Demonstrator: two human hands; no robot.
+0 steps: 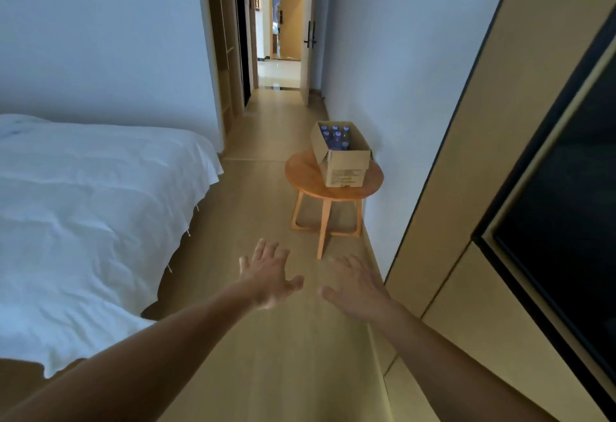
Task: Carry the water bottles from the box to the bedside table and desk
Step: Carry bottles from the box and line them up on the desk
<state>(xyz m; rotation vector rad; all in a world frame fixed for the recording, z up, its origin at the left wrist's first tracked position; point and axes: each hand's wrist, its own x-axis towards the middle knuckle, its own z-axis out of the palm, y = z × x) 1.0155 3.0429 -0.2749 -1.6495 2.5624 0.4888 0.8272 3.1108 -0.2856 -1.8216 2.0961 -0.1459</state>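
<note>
Now both reach forward empty: my left hand (268, 271) and right hand (355, 285) splayed wide, well short of the cardboard box (343, 158) of water bottles (335, 136).

At one o'clock: brown cardboard box (346, 168), blue-capped water bottles (336, 136), round orange wooden bench (304, 173); at nine o'clock, white bed (83, 205)

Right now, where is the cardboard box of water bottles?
In the head view the cardboard box sits ahead, right of centre, on the round wooden table by the right wall, across from the bed.
</note>
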